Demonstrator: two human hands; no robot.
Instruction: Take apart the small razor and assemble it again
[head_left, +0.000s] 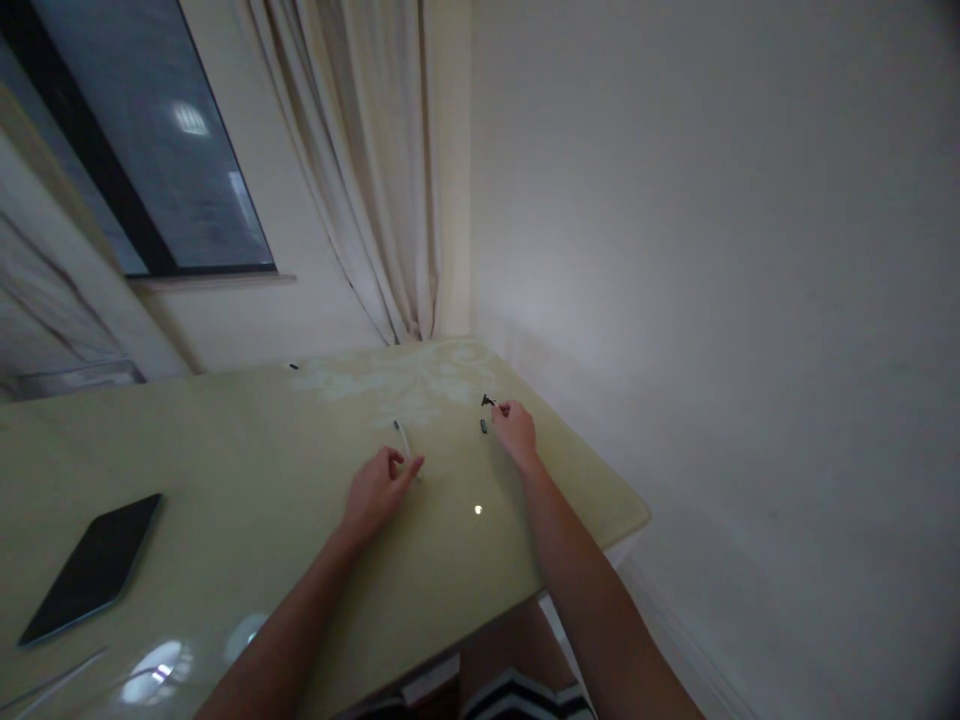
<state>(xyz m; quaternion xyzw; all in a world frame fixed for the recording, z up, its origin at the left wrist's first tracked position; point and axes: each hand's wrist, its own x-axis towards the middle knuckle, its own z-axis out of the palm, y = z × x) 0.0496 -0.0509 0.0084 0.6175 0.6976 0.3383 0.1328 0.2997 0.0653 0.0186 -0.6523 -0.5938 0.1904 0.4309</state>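
Observation:
My left hand (379, 488) is low over the table, its thumb and fingers closed round a slim white stick (406, 440) with a dark tip. The stick points up and away from me; its exact kind is too small to tell. To the right, my right hand (516, 432) pinches a small dark piece with a T-like end (487, 401). Just below that piece, a little dark oblong (484, 426) lies on the tabletop, apart from my fingers.
The pale yellow-green glossy table (247, 470) runs up to a wall (712, 300) on the right. At the left lies a dark tablet (94, 565), with a thin cable or stick (64, 680) nearer me. A small black object (294, 366) rests by the far edge, near a curtain (375, 180).

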